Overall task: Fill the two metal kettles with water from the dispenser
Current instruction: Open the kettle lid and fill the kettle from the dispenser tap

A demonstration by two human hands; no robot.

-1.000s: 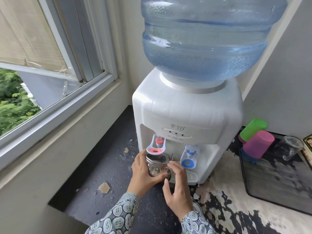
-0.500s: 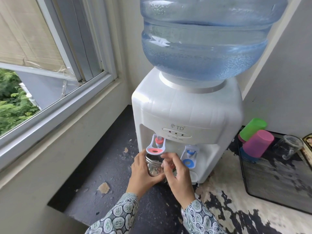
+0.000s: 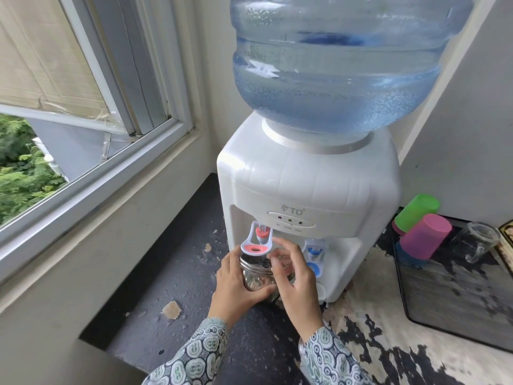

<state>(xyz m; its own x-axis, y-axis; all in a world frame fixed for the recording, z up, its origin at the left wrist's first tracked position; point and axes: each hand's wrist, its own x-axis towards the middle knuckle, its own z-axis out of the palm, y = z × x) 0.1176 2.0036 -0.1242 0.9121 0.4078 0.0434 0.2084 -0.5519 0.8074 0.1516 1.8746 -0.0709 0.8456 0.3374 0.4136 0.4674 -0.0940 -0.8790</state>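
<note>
Kettle (image 3: 256, 276) stands upright under red tap (image 3: 256, 240), left hand (image 3: 238, 284) gripping.

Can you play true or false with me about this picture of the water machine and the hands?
1. The shiny metal kettle sits under the red tap. True.
2. The left hand is around the kettle. True.
3. The right hand is pressing the blue tap. False: it is raised in front of the dispenser between the two taps, its fingers open near the red one.
4. The big bottle on top is empty. False: it holds plenty of water.
5. A pink cup and a green cup lie to the right of the dispenser. True.
</note>
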